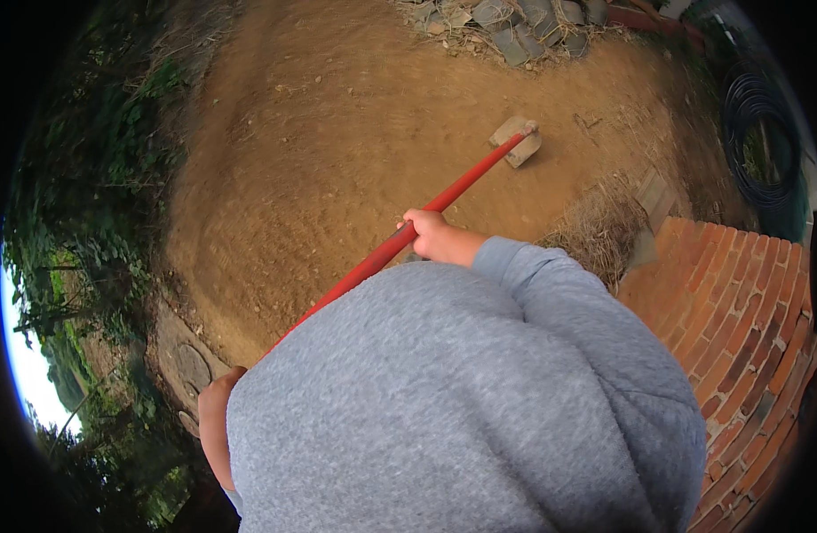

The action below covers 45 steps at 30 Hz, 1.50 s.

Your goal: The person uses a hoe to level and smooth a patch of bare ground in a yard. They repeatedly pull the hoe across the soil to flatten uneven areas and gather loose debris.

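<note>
A hoe with a long red handle [474, 172] slants across the view from lower left to upper right. Its dirt-covered metal blade [520, 154] rests on or just above bare brown soil [355, 133]; which of the two cannot be told. My right hand [428, 233], in a grey sleeve, is wrapped around the middle of the handle. At the lower left, my left hand [220, 393] is closed at the near end of the handle, its fingers partly hidden by my grey sweatshirt.
Stone or tile pieces [515, 33] lie heaped at the top. On the right are dry grass [598, 223], a brick wall [735, 320] and a coil of black hose or cable [758, 140]. Leafy bushes [109, 153] line the left, above a slab [182, 360].
</note>
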Available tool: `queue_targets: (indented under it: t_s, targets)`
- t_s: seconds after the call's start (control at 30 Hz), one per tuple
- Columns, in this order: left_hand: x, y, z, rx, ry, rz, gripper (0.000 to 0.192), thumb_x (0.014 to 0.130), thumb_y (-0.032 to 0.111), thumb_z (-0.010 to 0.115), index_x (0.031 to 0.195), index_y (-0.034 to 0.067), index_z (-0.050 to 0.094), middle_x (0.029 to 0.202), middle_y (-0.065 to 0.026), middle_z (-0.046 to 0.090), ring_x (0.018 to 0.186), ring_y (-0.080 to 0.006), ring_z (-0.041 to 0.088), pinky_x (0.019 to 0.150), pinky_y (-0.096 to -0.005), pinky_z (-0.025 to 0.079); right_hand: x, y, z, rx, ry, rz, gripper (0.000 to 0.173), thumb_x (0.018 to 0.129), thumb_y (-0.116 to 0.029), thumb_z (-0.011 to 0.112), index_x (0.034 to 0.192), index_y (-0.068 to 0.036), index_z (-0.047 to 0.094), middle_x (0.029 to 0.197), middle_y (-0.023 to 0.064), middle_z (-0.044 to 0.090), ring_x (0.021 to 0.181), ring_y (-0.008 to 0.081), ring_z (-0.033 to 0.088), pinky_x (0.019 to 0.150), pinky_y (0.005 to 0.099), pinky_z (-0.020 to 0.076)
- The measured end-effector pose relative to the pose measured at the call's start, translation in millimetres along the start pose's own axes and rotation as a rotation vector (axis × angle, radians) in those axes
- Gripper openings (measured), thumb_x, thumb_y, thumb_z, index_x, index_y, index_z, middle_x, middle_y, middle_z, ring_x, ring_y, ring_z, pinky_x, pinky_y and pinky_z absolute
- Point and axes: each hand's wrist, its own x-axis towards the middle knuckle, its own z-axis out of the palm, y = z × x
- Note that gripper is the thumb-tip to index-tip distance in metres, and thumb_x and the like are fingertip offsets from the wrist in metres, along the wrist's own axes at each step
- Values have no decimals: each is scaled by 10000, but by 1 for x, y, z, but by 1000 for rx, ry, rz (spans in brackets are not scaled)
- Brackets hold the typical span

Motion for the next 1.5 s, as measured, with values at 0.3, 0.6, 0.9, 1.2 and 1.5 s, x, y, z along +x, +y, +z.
queue_targets:
  t_s: [0.3, 0.6, 0.9, 1.2, 1.5]
  targets:
    - [-20, -6, -27, 93, 99, 29, 126, 694, 152, 577, 694, 26, 581, 667, -213, 553, 655, -384, 559, 542, -422, 439, -14, 31, -7, -42, -179, 264, 145, 782, -51, 512, 882, -63, 407, 818, 102, 490, 779, 251, 516, 695, 450, 461]
    - [-4, -13, 8, 55, 37, 80, 154, 727, 191, 578, 718, 39, 598, 673, -201, 568, 657, -373, 570, 553, -416, 447, -15, 14, -24, 70, -46, 38, 135, 769, -32, 516, 860, -55, 418, 804, 104, 479, 742, 250, 514, 673, 450, 465]
    - [-6, -23, 12, -14, 99, 108, 166, 733, 210, 571, 734, 49, 611, 680, -193, 578, 660, -365, 577, 566, -416, 453, -13, 24, -37, 99, -55, 52, 206, 773, -47, 537, 941, -63, 419, 831, 88, 512, 718, 223, 552, 628, 414, 475]
    - [-22, -24, 14, 55, 175, 200, 155, 723, 210, 569, 745, 62, 613, 686, -182, 588, 656, -356, 582, 570, -417, 456, -30, 34, -41, 100, -101, 115, 161, 785, -14, 503, 891, -79, 401, 816, 98, 471, 744, 236, 519, 660, 431, 481]
    - [2, 5, 3, 220, 175, 242, 135, 694, 200, 591, 733, 72, 607, 677, -165, 590, 649, -343, 585, 564, -414, 453, -27, 4, -55, 238, -45, -62, 143, 787, -32, 523, 879, -69, 420, 807, 93, 481, 779, 234, 520, 687, 437, 474]
